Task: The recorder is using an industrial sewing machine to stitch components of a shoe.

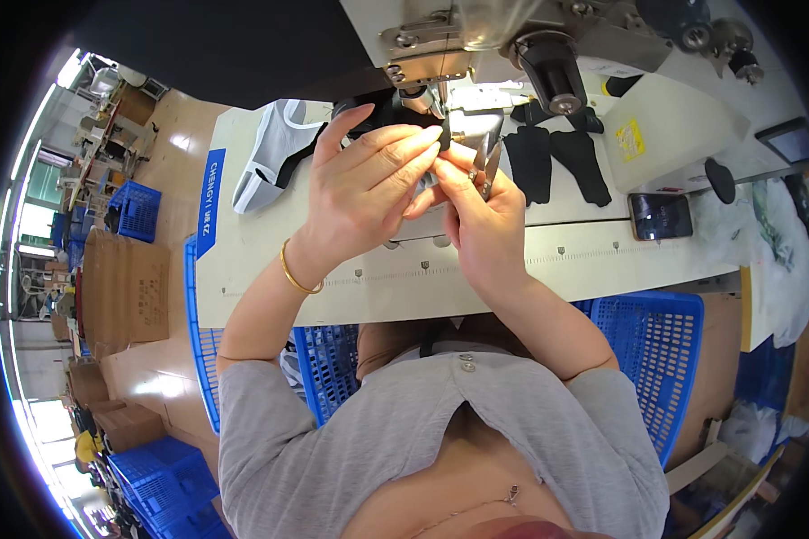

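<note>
Both my hands are close together under the head of a sewing machine (427,67). My left hand (364,189), a gold bangle on its wrist, has its fingers pressed together against a small piece of black fabric (447,135) beside the needle area; its thumb side is partly hidden. My right hand (485,220) is closed around small metal thread snips (489,166), their blades pointing up and away from me. Its thumb and forefinger meet near my left fingertips, and what lies between them is hard to make out. A grey-white and black garment piece (265,171) lies left of my hands.
Black fabric pieces (579,166) lie right of my hands on the white sewing table (333,301). Farther right rests a phone (661,216) near clear plastic bags (768,234). Blue baskets (661,359) stand below the front edge. Cardboard boxes (126,292) sit on the floor at left.
</note>
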Tool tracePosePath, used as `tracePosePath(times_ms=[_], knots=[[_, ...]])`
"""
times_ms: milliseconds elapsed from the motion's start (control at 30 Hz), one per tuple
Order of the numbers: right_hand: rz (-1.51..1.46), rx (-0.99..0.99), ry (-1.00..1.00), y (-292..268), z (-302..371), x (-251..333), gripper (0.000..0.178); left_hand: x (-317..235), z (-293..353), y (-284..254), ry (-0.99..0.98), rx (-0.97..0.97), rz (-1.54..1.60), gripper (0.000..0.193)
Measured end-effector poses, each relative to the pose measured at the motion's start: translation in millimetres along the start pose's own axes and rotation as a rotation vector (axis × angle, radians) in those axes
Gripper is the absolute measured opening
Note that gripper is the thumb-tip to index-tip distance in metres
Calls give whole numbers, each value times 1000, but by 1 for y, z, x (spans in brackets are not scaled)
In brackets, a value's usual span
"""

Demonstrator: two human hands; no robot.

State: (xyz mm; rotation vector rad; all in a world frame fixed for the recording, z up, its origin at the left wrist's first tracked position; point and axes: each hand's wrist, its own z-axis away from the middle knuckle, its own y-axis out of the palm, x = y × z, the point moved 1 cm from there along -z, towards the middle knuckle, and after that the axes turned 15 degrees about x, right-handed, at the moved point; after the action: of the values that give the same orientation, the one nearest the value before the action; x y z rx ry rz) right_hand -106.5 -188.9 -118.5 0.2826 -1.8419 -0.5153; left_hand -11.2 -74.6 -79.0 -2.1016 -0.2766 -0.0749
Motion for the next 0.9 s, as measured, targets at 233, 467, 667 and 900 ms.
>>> tracePosePath(times_ms=[233,467,667,900], knots=[[4,-26,0,-2,1,-7,26,4,0,2,19,-29,17,20],[11,-25,34,-2,1,-6,28,3,0,3,15,-45,-3,21],[11,-34,24,-2,4,-9,30,3,1,4,57,-59,-2,22],[-12,-14,9,-3,3,-5,36,5,-5,6,44,-41,-12,22]])
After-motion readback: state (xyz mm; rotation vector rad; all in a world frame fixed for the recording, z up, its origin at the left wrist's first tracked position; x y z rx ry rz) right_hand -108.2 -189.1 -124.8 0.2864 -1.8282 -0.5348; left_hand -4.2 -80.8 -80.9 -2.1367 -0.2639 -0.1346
